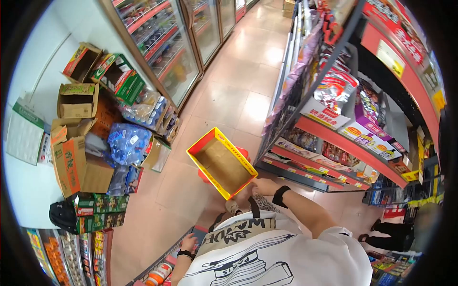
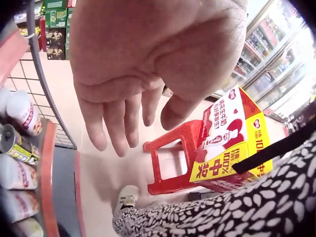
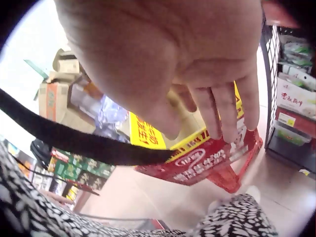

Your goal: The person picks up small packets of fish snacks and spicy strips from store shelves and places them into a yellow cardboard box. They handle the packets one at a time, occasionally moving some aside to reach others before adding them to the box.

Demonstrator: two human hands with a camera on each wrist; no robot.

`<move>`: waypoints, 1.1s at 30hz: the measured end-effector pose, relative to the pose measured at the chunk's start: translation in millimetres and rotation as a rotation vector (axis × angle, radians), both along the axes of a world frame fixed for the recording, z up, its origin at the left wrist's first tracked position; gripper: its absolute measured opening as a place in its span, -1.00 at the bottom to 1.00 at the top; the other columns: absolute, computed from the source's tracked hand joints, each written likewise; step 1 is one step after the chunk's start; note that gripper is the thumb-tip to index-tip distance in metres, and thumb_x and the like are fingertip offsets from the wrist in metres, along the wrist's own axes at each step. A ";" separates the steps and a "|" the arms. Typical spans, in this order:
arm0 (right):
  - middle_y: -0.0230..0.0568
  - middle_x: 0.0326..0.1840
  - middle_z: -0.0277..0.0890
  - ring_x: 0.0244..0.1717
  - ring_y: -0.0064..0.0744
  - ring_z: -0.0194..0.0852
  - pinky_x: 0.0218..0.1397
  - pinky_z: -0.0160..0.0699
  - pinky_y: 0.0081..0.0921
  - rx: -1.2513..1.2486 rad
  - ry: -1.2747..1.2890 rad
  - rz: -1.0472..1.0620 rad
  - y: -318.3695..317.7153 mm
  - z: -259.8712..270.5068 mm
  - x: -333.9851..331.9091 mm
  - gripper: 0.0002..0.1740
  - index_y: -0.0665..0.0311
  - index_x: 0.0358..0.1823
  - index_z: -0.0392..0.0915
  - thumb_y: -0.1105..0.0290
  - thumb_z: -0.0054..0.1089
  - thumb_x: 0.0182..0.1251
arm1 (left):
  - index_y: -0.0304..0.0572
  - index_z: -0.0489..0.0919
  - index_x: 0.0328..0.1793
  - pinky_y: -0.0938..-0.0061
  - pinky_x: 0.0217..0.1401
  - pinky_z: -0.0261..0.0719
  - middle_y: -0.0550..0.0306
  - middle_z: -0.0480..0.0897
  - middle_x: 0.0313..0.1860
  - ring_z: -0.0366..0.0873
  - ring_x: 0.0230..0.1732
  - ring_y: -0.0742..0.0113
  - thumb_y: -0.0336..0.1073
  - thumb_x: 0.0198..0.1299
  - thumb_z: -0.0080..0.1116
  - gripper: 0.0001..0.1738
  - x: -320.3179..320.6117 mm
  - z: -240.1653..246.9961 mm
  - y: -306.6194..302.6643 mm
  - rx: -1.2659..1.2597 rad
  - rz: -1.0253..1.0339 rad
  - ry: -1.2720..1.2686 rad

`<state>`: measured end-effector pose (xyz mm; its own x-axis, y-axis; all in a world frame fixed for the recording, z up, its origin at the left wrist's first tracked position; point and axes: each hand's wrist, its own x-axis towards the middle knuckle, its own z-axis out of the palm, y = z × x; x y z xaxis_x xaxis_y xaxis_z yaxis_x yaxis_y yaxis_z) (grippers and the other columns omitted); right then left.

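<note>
An open-topped yellow and red carton (image 1: pixel 222 164) (image 2: pixel 222 140) (image 3: pixel 197 158) sits on a red stool (image 1: pixel 203 175) (image 2: pixel 154 170) (image 3: pixel 227 181), its brown inside bare in the head view. At the carton's near right corner is my right hand (image 1: pixel 265 186) (image 3: pixel 173 54); its fingers hang loosely over the carton's side in the right wrist view, and whether they touch it I cannot tell. My left hand (image 1: pixel 189 242) (image 2: pixel 158 59) hangs with relaxed fingers and holds nothing, beside a shelf rack at the lower edge of the head view.
Snack shelves (image 1: pixel 334 124) rise on the right. On the left stand glass-door fridges (image 1: pixel 162 52), piled cardboard boxes (image 1: pixel 71 162) and wrapped bottles (image 1: pixel 129 143). Tins and tubs (image 2: pixel 22 173) line a rack by my left hand. A dark-clothed person's legs (image 1: pixel 393 236) show at the right.
</note>
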<state>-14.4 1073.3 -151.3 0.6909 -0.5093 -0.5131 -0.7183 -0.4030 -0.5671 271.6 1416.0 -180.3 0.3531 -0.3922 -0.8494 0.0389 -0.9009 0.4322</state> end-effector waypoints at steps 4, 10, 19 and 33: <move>-0.03 -0.21 0.49 -0.18 -0.14 0.49 -0.11 0.44 -0.37 -0.002 -0.233 -0.109 -13.5 84.0 -28.3 -0.59 0.25 0.00 0.37 0.32 0.10 0.09 | -0.19 0.30 0.22 0.63 -0.61 0.37 0.11 0.59 -0.28 0.52 -0.46 0.45 -0.39 0.01 0.04 -0.44 7.1 -22.0 5.6 0.033 -0.038 0.008; -0.06 -0.19 0.48 -0.18 -0.13 0.46 -0.14 0.43 -0.39 -0.224 -0.525 -0.282 -34.3 221.5 -62.8 -0.66 0.28 -0.03 0.40 0.43 0.05 0.11 | -0.17 0.30 0.22 0.61 -0.60 0.36 0.18 0.57 -0.40 0.46 -0.54 0.46 -0.35 0.03 0.03 -0.45 2.9 -36.0 -33.7 0.076 -0.130 -0.012; -0.02 -0.05 0.38 -0.01 -0.01 0.32 0.08 0.28 -0.26 -0.998 -0.772 -0.364 -84.0 357.2 -116.2 -0.56 0.31 0.03 0.35 0.48 0.09 0.04 | -0.27 0.33 0.19 0.57 -0.10 0.43 0.09 0.54 -0.13 0.48 -0.14 0.42 -0.42 0.13 -0.01 -0.55 -68.0 127.4 -269.2 -0.804 -0.141 -0.091; -0.13 -0.19 0.38 -0.08 -0.13 0.31 -0.09 0.26 -0.17 -1.288 -0.510 -0.469 -112.8 365.6 -94.9 -0.60 0.25 -0.28 0.34 0.33 0.31 -0.15 | -0.20 0.25 0.25 0.52 0.09 0.32 0.15 0.33 0.16 0.33 0.13 0.40 -0.55 0.09 -0.06 -0.47 -197.2 337.3 -396.7 -1.328 -0.479 0.005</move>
